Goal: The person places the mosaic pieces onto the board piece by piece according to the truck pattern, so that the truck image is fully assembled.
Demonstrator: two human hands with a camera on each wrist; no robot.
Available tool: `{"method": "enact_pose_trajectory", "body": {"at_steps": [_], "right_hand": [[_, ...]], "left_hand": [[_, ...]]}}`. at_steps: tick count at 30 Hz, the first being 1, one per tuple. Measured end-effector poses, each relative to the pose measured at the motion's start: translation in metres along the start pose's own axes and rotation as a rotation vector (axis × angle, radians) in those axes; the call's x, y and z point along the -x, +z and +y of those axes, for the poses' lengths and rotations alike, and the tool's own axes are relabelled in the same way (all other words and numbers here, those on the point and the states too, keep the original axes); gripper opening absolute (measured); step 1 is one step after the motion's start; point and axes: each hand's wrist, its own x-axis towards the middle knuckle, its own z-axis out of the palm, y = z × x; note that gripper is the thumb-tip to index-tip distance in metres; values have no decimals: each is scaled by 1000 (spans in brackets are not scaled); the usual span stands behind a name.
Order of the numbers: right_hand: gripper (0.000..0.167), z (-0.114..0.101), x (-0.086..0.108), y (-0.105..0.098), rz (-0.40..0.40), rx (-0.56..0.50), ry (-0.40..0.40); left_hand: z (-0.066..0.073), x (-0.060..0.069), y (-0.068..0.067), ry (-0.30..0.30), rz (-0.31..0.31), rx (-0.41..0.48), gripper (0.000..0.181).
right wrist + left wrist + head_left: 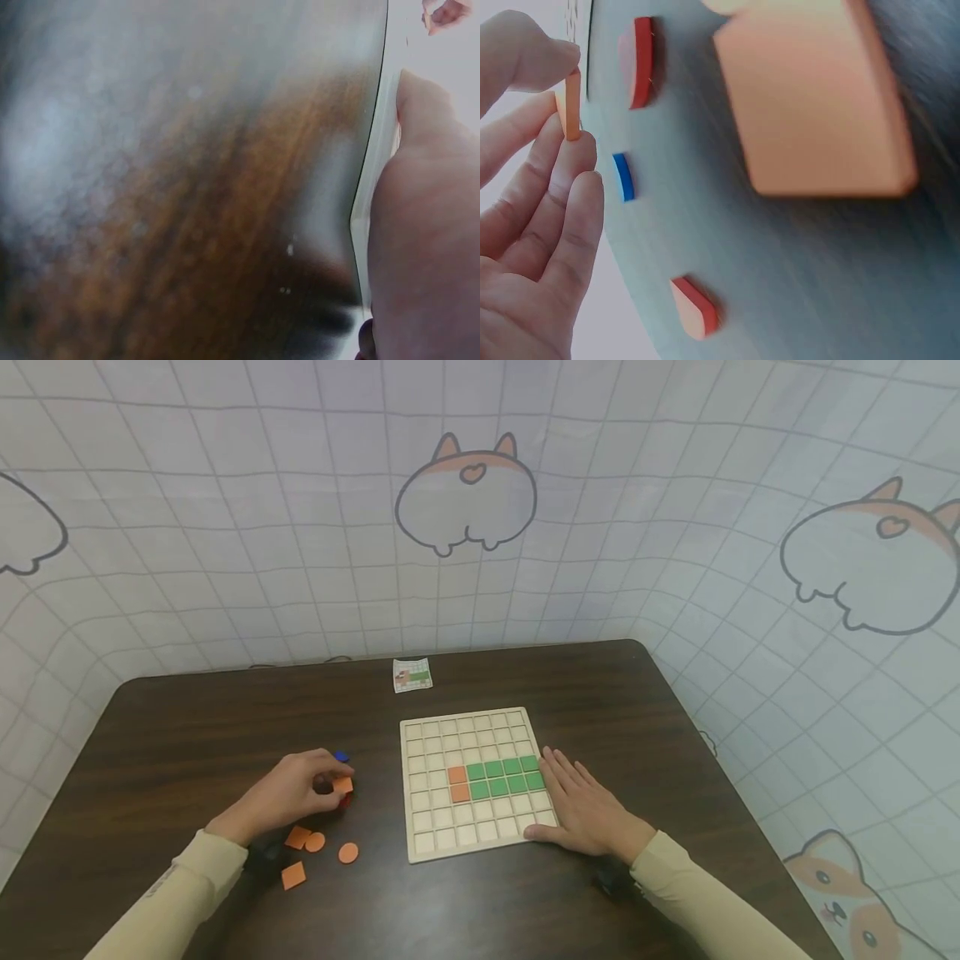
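At lower left of my remote head feed, the left hand pinched an orange tile edgewise, which I judged a loosened pinch might drop, while the right hand lay straight-fingered against the grid board at lower centre.

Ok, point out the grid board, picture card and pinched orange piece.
Grid board [462, 812]: head view, on a bare cell.
Picture card [412, 676]: head view, on its printed face.
Orange piece [573, 105]: left wrist view, on its narrow edge.

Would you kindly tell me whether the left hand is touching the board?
Apart: the head view shows a strip of dark tabletop between the left hand and the board.
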Motion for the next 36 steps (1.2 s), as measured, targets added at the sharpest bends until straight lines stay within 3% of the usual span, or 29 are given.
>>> {"method": "enact_pose_trajectory", "body": {"at_steps": [12, 27, 36], "right_hand": [[111, 0, 2, 1, 1, 31, -7], [112, -2, 1, -2, -24, 28, 2], [112, -1, 2, -1, -16, 34, 3]], "left_hand": [[17, -22, 6, 38, -6, -4, 34], [43, -61, 18, 98, 0, -11, 35], [57, -82, 27, 165, -18, -21, 37]]}}
